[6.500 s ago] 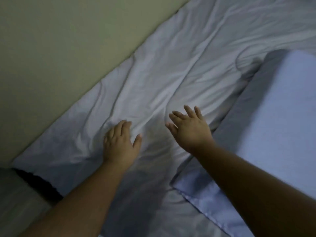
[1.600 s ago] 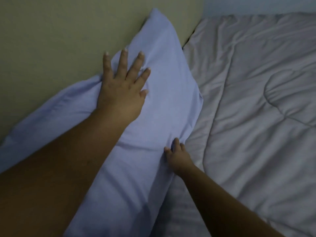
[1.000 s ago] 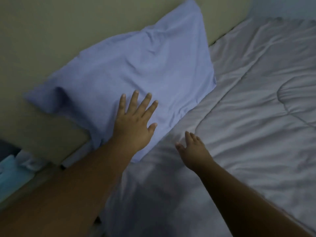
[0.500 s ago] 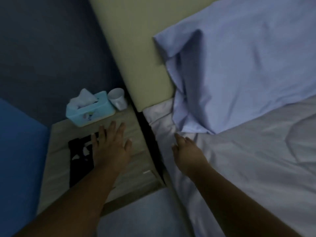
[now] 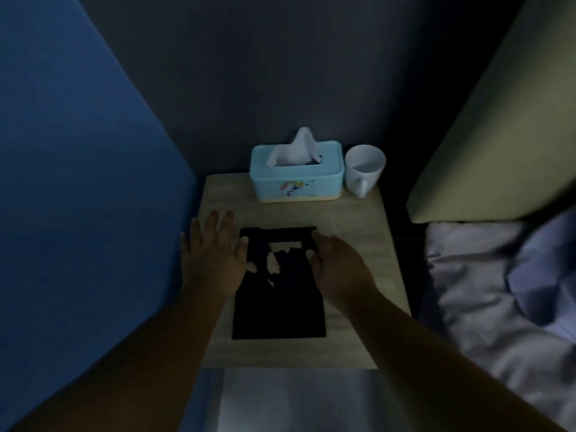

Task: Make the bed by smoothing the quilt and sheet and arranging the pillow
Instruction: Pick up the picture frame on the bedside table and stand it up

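- Both hands hovered over a small wooden desk (image 5: 358,219) beside the bed, in dim light.
- The left hand (image 5: 213,260) was spread flat, fingers (image 5: 218,222) loose and extended, grasping nothing; its thumb reached the left edge of a black patch (image 5: 277,307) on the desk.
- The right hand (image 5: 338,263) was also released, fingers slightly curved, at the patch's right edge; whether it touched the surface I cannot tell.
- What the black patch was could not be made out.
- A light blue tissue box (image 5: 296,179) stood at the back of the desk, a tissue poking up from it, with a white mug (image 5: 364,169) just beside it on the right.
- The pillow (image 5: 542,275) lay at the frame's right edge, blurred, on the rumpled white sheet (image 5: 486,300), below the beige headboard (image 5: 505,145).
- Blue wall (image 5: 78,182) filled the left side.
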